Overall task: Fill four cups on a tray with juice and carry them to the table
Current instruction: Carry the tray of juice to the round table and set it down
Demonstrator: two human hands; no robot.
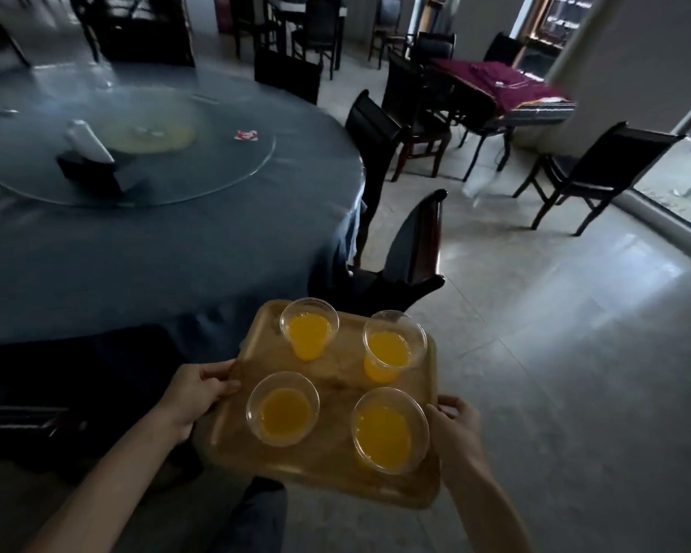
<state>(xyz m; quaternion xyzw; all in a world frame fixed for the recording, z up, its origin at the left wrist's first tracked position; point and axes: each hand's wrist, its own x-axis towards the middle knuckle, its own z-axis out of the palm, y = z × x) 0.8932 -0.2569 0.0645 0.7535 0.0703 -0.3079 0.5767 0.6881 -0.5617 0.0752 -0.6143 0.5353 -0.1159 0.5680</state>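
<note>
I hold a wooden tray level in the air above the floor, just short of a big round table with a blue cloth. On the tray stand several clear plastic cups of orange juice: a far left cup, a far right cup, a near left cup and a near right cup. My left hand grips the tray's left rim. My right hand grips its right rim.
A glass turntable with a dark napkin holder sits on the round table. Dark chairs stand at the table's right edge, directly beyond the tray. More chairs and a table with a maroon cloth stand further right on the tiled floor.
</note>
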